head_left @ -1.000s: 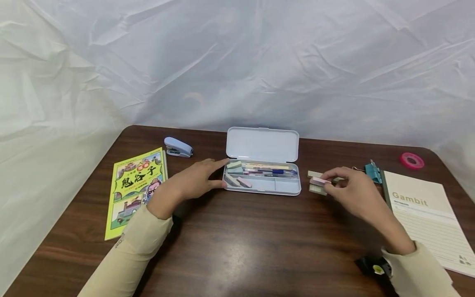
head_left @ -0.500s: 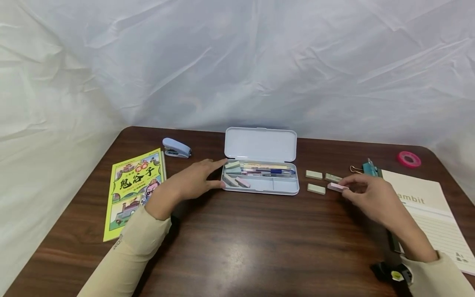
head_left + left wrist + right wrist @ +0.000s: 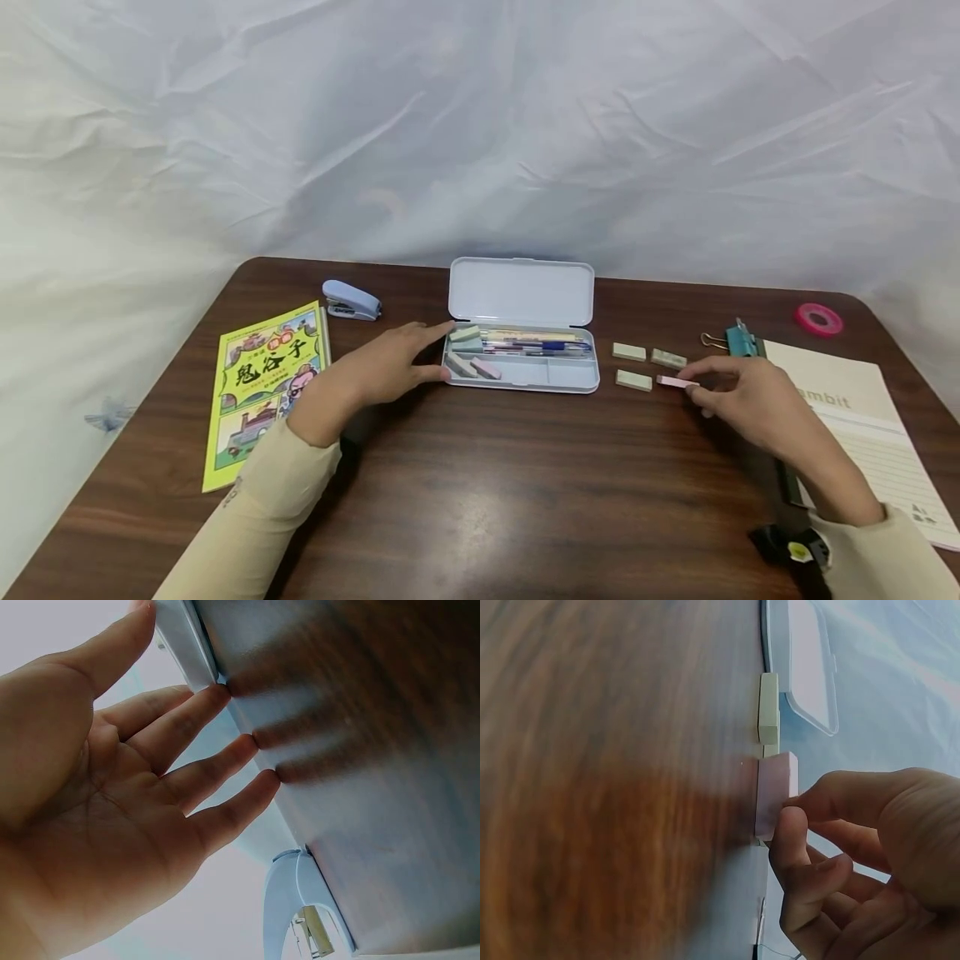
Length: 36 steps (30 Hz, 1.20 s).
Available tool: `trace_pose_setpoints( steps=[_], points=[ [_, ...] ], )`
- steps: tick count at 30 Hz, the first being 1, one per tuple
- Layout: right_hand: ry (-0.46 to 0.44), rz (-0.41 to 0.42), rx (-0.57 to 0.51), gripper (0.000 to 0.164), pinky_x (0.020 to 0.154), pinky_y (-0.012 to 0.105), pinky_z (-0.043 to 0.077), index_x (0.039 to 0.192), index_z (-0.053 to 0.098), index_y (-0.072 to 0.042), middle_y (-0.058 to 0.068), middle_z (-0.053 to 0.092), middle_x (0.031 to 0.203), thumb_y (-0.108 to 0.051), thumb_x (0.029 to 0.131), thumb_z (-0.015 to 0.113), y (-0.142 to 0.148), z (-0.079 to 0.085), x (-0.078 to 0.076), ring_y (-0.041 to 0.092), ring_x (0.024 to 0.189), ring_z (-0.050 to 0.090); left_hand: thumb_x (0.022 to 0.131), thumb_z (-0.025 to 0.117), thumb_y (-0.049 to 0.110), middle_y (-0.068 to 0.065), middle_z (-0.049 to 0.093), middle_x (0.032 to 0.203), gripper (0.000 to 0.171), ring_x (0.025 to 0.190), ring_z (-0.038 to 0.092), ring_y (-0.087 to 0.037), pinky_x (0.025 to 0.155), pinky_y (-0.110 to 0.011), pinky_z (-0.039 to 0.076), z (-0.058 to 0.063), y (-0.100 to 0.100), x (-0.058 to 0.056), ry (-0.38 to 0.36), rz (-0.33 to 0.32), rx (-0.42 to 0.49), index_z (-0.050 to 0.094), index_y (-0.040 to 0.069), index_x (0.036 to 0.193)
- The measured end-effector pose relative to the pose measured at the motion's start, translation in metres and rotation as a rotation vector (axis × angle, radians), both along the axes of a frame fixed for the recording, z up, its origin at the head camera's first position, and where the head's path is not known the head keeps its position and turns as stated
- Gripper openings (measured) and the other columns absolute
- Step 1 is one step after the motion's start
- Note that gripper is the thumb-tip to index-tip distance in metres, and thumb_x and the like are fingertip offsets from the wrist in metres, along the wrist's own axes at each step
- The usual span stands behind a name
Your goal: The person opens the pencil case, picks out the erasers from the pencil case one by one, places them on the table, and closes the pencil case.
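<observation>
My right hand [image 3: 761,404] pinches a pink eraser [image 3: 672,382] between thumb and fingers, low at the table. In the right wrist view the pink eraser [image 3: 775,793] stands on its narrow side. Several pale green erasers [image 3: 633,380] lie just left of it. A light blue pencil case [image 3: 572,375] stands open at the middle. It holds pens [image 3: 536,346], pale erasers [image 3: 461,364] and another pink eraser [image 3: 486,368]. My left hand [image 3: 378,375] touches the case's left end, thumb and fingers spread; in the left wrist view its fingers [image 3: 210,776] are fairly straight.
A blue stapler [image 3: 351,301] and a yellow comic book [image 3: 266,383] are on the left. On the right lie a teal binder clip [image 3: 741,340], a notepad [image 3: 862,425] and a pink tape roll [image 3: 819,319]. White sheeting [image 3: 517,150] hangs behind the table.
My right hand has carried the pink eraser rightward and lowered it beside the pale green erasers. The left hand has stayed at the pencil case. The head view has shifted slightly.
</observation>
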State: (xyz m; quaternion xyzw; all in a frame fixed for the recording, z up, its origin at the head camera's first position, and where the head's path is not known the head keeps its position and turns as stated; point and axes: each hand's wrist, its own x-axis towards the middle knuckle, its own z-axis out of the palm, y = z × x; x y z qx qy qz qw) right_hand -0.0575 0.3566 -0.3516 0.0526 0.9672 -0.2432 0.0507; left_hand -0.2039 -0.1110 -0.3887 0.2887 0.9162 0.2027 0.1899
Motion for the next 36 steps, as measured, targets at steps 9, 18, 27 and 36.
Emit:
trace_pose_setpoints(
  steps=[9, 18, 27, 36],
  points=[
    [-0.018, 0.019, -0.024, 0.019, 0.056, 0.03, 0.044, 0.122, 0.082, -0.005, 0.0, 0.077, 0.077, -0.008, 0.104, 0.081, -0.001, -0.001, -0.001, 0.014, 0.068, 0.063, 0.11, 0.071, 0.062, -0.012, 0.046, 0.183, 0.086, 0.174, 0.036, -0.04, 0.138, -0.067, 0.036, -0.002, -0.001, -0.002, -0.021, 0.017, 0.002, 0.034, 0.034, 0.182],
    [-0.034, 0.03, -0.029, 0.016, 0.056, 0.03, 0.044, 0.121, 0.08, -0.005, -0.001, 0.074, 0.073, -0.008, 0.105, 0.08, -0.002, -0.002, -0.001, 0.014, 0.066, 0.062, 0.115, 0.069, 0.048, -0.022, 0.046, 0.181, 0.079, 0.173, 0.035, -0.049, 0.139, -0.07, 0.033, 0.041, 0.009, 0.022, -0.041, 0.018, -0.023, 0.036, 0.02, 0.182],
    [-0.015, 0.03, -0.012, 0.022, 0.058, 0.031, 0.043, 0.125, 0.081, -0.009, -0.001, 0.074, 0.076, -0.017, 0.104, 0.083, -0.004, -0.001, 0.0, 0.014, 0.067, 0.057, 0.117, 0.068, 0.044, -0.025, 0.044, 0.182, 0.076, 0.173, 0.035, -0.049, 0.14, -0.069, 0.032, 0.047, 0.013, 0.025, -0.058, 0.031, -0.037, 0.036, 0.019, 0.182],
    [0.111, 0.023, -0.042, 0.02, 0.065, 0.029, 0.045, 0.12, 0.088, -0.012, 0.017, 0.084, 0.118, -0.021, 0.102, 0.087, -0.011, -0.009, -0.007, 0.019, 0.079, 0.063, 0.115, 0.069, 0.047, -0.024, 0.046, 0.181, 0.078, 0.173, 0.035, -0.05, 0.138, -0.071, 0.033, 0.043, 0.009, 0.023, -0.044, 0.013, -0.013, 0.037, 0.02, 0.181]
  ],
)
